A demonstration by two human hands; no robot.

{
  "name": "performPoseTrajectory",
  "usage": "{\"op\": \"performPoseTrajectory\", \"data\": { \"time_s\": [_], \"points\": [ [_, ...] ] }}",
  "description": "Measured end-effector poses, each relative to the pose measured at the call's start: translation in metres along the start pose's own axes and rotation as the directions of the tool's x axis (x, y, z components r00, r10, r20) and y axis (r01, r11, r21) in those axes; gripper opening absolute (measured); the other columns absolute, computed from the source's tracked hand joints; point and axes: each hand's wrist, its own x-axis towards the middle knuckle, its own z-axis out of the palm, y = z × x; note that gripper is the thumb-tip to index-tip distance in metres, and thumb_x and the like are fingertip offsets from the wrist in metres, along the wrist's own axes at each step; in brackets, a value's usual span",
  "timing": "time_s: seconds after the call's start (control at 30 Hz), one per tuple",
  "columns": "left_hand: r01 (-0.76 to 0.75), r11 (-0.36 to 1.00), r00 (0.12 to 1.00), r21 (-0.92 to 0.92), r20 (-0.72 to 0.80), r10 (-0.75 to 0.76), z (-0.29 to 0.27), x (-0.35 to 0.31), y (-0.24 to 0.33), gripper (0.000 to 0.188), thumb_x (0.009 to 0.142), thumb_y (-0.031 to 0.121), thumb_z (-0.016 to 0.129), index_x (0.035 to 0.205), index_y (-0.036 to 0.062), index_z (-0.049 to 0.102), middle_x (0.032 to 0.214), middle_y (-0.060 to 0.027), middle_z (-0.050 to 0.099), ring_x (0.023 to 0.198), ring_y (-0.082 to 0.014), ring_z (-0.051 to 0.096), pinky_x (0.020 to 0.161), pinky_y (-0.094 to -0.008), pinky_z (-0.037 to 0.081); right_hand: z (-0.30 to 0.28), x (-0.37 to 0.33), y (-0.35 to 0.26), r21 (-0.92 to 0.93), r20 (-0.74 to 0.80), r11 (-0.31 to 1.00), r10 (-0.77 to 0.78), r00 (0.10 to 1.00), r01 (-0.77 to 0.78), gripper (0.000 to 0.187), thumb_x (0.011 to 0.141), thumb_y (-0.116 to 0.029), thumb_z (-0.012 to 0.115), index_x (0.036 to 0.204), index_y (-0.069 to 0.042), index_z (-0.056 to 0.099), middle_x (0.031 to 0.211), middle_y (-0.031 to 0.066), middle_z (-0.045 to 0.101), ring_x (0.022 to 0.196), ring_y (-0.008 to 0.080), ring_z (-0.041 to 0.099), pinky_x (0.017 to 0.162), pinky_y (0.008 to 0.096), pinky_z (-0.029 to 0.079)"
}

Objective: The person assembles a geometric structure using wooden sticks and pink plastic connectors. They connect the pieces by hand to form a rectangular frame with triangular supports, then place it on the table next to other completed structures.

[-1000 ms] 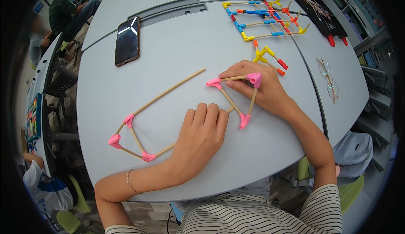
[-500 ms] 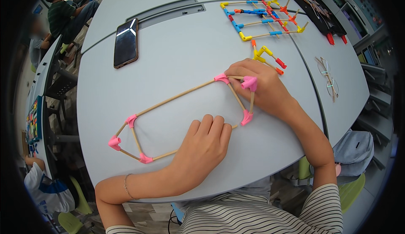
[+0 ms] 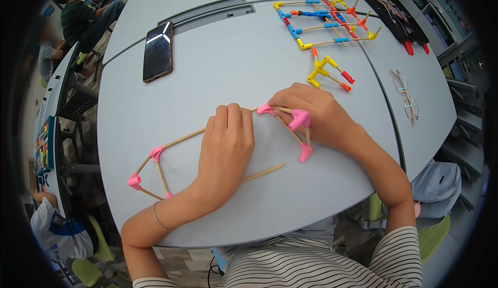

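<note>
A frame of wooden sticks and pink connectors lies on the table, with a triangle at each end. My left hand (image 3: 226, 150) is closed over the long upper stick (image 3: 184, 138), knuckles up. With bent fingers, my right hand (image 3: 314, 115) grips the right triangle by the pink connector (image 3: 265, 109) where that stick ends. Two more pink connectors, an upper one (image 3: 300, 119) and a lower one (image 3: 306, 153), form its other corners. A lower stick (image 3: 264, 173) has a bare right end, apart from the lower connector. My left forearm partly covers the left triangle's bottom connector (image 3: 167, 196).
A multicoloured stick frame (image 3: 306, 45) and a small yellow connector piece (image 3: 321, 69) lie beyond my right hand. A phone (image 3: 157, 53) is at the far left, eyeglasses (image 3: 407, 97) at the right. People sit at the left; a grey backpack (image 3: 438, 188) is at the right.
My left hand has moved up from the lower stick to the long upper one. My right hand and the right triangle have shifted slightly down and left, and the triangle has tilted.
</note>
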Motion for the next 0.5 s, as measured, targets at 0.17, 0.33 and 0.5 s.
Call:
{"op": "performPoseTrajectory", "data": {
  "time_s": [0.17, 0.33, 0.5],
  "points": [
    [-0.027, 0.989, 0.996, -0.147, -0.086, 0.014, 0.006, 0.004, -0.001, 0.021, 0.067, -0.002, 0.064, 0.085, 0.0021, 0.054, 0.081, -0.0074, 0.044, 0.077, -0.018, 0.048, 0.066, -0.0273, 0.043, 0.012, 0.001, -0.017, 0.098, 0.007, 0.995, 0.007, 1.0, -0.008, 0.019, 0.077, -0.005, 0.073, 0.093, -0.003, 0.063, 0.081, 0.0091, 0.063, 0.078, 0.0268, 0.064, 0.067, 0.0361, 0.052],
    [-0.015, 0.979, 1.0, -0.202, 0.006, 0.017, 0.002, 0.003, -0.002, 0.027, 0.066, -0.007, 0.061, 0.092, -0.0033, 0.055, 0.085, -0.0119, 0.046, 0.081, -0.0228, 0.051, 0.07, -0.0311, 0.047, 0.008, 0.001, -0.021, -0.035, -0.026, 0.999, 0.031, 0.999, -0.032, 0.017, 0.079, -0.008, 0.073, 0.083, -0.004, 0.056, 0.072, 0.0091, 0.057, 0.069, 0.026, 0.06, 0.06, 0.0373, 0.048],
    [-0.006, 0.98, 1.0, -0.199, 0.013, 0.009, 0.003, 0.003, -0.005, 0.027, 0.067, -0.008, 0.061, 0.092, -0.004, 0.054, 0.085, -0.0123, 0.046, 0.08, -0.0229, 0.05, 0.07, -0.0312, 0.048, -0.004, -0.001, -0.009, -0.127, -0.036, 0.987, 0.089, 0.995, -0.093, 0.019, 0.079, -0.007, 0.072, 0.08, -0.004, 0.053, 0.069, 0.009, 0.054, 0.064, 0.0259, 0.057, 0.057, 0.0375, 0.046]
  ]
}}
